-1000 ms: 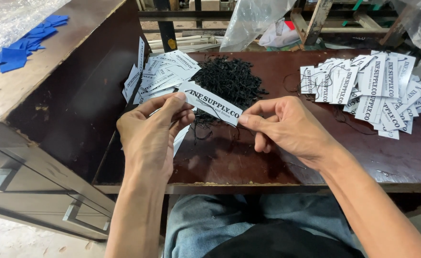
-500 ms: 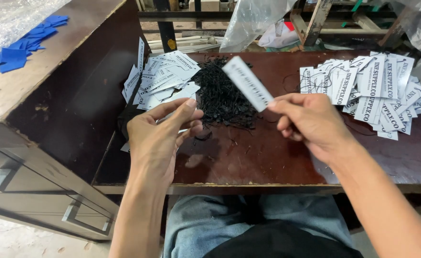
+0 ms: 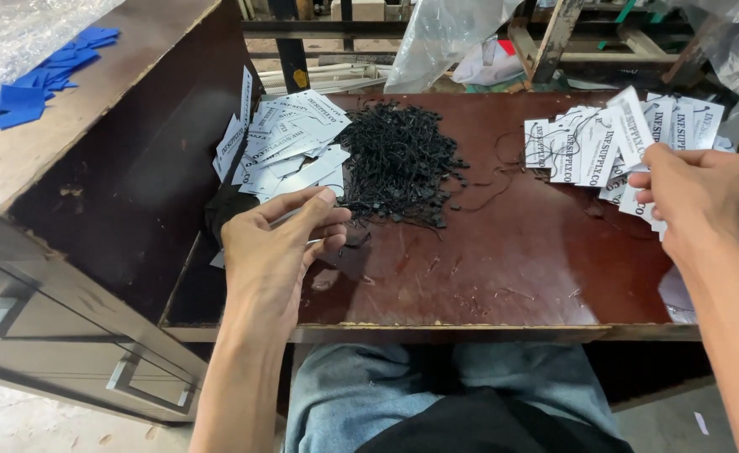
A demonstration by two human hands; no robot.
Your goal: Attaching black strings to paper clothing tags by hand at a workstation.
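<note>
Two heaps of white paper tags are lying on the dark red-brown table [image 3: 503, 277] in the head view, the only view there is, with a mound of black string loops [image 3: 399, 164] sitting between them. Your left hand [image 3: 281, 247] is hovering near the table's left edge, just below the left heap of unstrung tags [image 3: 290, 147]; the thumb and fingers are curling toward each other and seem to be pinching something thin and pale, though you cannot tell from here exactly what it is. Your right hand [image 3: 700, 189] is resting at the right heap of strung tags [image 3: 604, 143], fingers bent down over the nearest cards, and whether it is gripping one or only touching them is not showing.

The tags are looking like thin, flat cards, long and narrow, white with dark print, many on the right carrying a fine black thread. They are likely very light and a little stiff, prone to sliding over each other, so pinching one by a short end between thumb and forefinger is probably the surest hold. The black loops are appearing tangled, soft and limp; picking out a single one by its end is likely working better than grabbing into the mound.

A wooden cabinet [image 3: 93, 176] is standing at your left, with blue pieces [image 3: 42, 80] lying on top.
</note>
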